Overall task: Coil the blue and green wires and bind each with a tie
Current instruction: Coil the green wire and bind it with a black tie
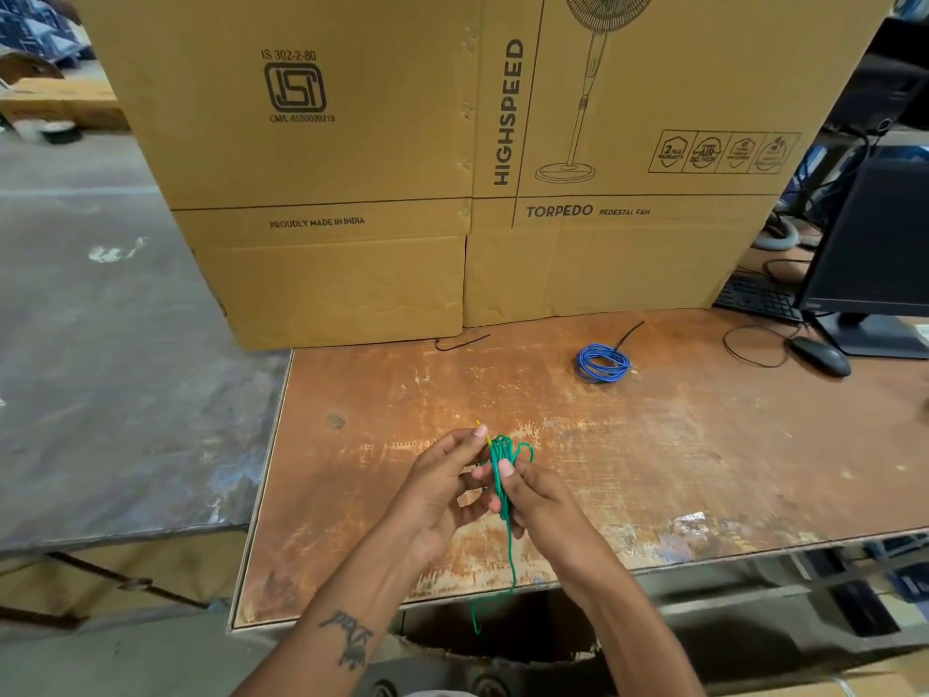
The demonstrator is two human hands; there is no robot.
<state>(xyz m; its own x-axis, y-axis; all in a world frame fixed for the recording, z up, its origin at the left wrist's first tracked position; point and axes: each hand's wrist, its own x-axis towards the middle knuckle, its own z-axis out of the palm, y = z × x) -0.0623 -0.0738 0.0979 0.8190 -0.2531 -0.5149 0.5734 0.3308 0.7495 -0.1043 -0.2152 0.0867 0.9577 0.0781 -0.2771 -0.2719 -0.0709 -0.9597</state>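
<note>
- Left hand point(442, 487), at 6 o'clock over the counter point(704, 445), pinches a yellow tie point(483, 432).
- Right hand point(535, 498) grips the bunched green wire point(502, 475); its tail hangs past the edge.
- Blue wire point(602, 363) lies coiled at 1 o'clock, a black tie point(629, 334) touching it.

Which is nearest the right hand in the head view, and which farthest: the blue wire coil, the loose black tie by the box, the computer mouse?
From the right hand, which grips the green wire:
1. Blue wire coil, ahead and slightly right on the table.
2. Loose black tie, ahead and slightly left, at the foot of the cardboard box.
3. Computer mouse, far right, by the monitor stand.
</note>
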